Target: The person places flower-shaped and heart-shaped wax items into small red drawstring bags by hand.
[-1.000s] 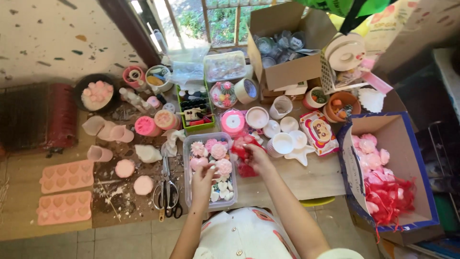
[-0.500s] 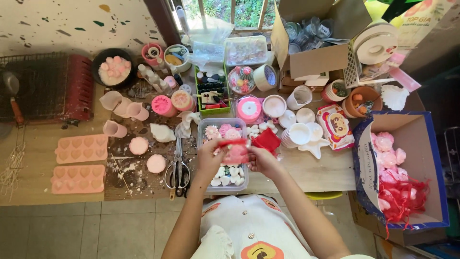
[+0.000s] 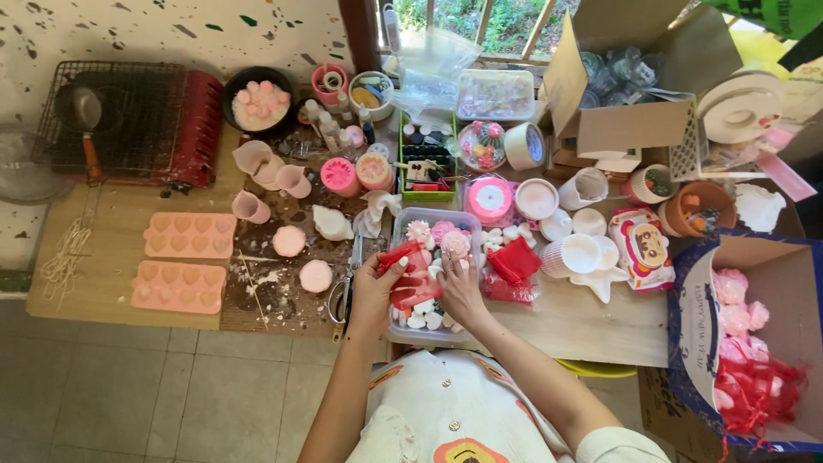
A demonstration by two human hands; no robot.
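Both hands on a small red pouch (image 3: 410, 276) held over the clear tray (image 3: 403, 330) of pink and white flowers on the tabletop (image 3: 566, 321). Left hand (image 3: 375, 291) grip pinched shut on its edge, right hand (image 3: 459, 287) closed on the other side. Looks like bagging step; next needs the mouth spread open

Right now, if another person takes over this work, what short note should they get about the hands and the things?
Left hand and right hand: both grip one red pouch, held over the clear tray.
Tray: holds pink flower pieces at the far end and small white pieces near the hands.
Beside the tray, right: more red pouches. Left: scissors.
Done: the blue box at far right already holds filled red pouches and pink flowers.
Left: flowers remain in the tray.
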